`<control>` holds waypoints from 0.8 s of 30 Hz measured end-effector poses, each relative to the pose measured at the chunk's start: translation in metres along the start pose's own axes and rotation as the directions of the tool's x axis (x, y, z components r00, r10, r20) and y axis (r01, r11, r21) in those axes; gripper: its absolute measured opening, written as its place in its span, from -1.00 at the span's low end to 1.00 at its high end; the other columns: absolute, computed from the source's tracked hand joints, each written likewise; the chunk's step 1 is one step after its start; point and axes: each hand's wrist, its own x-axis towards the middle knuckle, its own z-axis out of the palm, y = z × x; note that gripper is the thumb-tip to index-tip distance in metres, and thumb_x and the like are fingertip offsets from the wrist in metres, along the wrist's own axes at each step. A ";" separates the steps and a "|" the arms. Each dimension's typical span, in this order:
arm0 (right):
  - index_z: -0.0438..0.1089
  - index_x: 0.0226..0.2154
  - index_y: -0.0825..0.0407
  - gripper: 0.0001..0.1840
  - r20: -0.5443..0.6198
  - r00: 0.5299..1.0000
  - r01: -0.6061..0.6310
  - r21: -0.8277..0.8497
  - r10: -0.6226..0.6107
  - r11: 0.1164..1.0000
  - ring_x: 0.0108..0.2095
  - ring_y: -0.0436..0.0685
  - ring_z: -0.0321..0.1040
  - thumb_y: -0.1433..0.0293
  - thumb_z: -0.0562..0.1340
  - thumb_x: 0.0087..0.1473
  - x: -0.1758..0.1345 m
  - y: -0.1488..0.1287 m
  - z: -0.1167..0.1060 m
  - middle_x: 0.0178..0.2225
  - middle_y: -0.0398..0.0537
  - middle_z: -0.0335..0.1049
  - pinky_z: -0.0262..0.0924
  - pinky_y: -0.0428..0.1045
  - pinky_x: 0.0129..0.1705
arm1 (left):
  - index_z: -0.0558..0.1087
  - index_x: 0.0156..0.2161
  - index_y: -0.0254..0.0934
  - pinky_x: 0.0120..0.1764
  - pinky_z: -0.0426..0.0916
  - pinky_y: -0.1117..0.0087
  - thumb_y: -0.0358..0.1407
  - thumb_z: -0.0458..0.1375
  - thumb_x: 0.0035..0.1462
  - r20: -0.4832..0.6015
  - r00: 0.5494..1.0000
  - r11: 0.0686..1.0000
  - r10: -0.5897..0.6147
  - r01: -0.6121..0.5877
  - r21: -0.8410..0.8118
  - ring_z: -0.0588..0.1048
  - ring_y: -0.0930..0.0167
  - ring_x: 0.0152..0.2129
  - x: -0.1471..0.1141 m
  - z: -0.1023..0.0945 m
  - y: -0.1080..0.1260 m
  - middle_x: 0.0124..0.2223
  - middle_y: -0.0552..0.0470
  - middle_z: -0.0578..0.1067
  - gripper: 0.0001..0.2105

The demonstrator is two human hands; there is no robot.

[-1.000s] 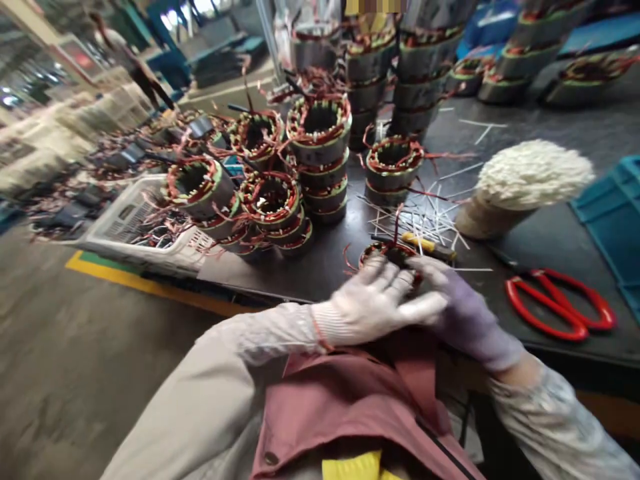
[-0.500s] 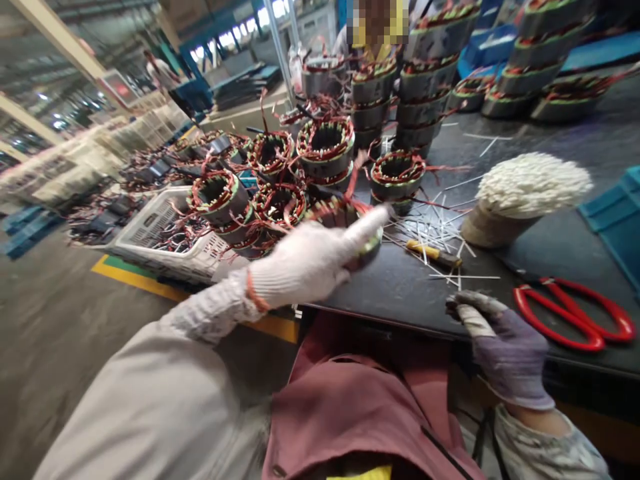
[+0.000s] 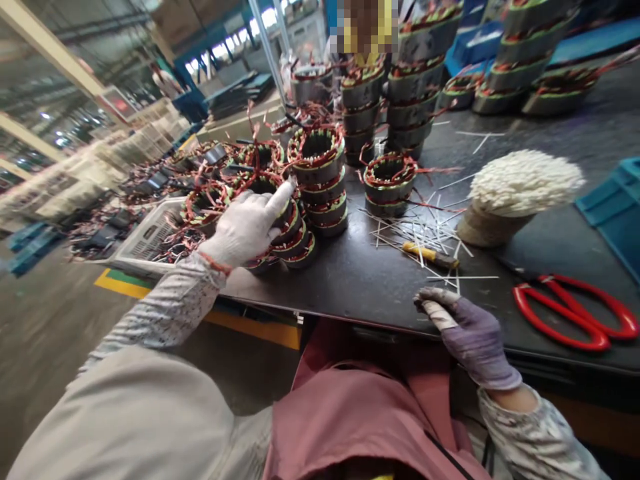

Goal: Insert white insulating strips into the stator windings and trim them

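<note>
A: Where is the wound ring (image 3: pixel 275 179) compared with the worker's hands?

B: Under the left hand (image 3: pixel 243 227), showing toward one o'clock past its knuckles, at the top of a leaning stack (image 3: pixel 300 245) of similar rings. From the right hand (image 3: pixel 465 330) it lies well apart, toward ten o'clock.

A: How is each hand set?

B: The left is draped over the ring, index finger stretched toward one o'clock, thumb apart and lower. Whether its hidden fingers clamp the ring, one cannot tell. The right has its fingers curled and its thumb close against them, at the table's (image 3: pixel 370 270) near edge; a yellow-handled tool (image 3: pixel 423 252) is at its twelve o'clock, red-handled scissors (image 3: pixel 593 344) at three.

A: And the ring's looks?

B: The white glove covers much of it. Reddish wire shows round a dark opening. The rings beneath have grey sides with green and red edges. Another stack (image 3: pixel 323 195) stands just beside it, at three o'clock.
</note>
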 end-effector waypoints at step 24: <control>0.55 -0.29 -0.02 -0.79 0.008 0.993 -0.122 0.126 0.122 0.985 -0.38 0.15 0.56 0.24 0.26 0.08 0.021 0.040 -0.001 -0.37 -0.02 0.59 0.54 0.03 -0.30 | 0.16 0.33 -0.33 0.04 0.29 0.24 -0.26 0.20 0.12 -0.021 0.999 0.854 -0.038 0.022 -0.519 0.48 0.18 0.01 0.235 0.068 0.162 0.04 -0.18 0.53 -0.33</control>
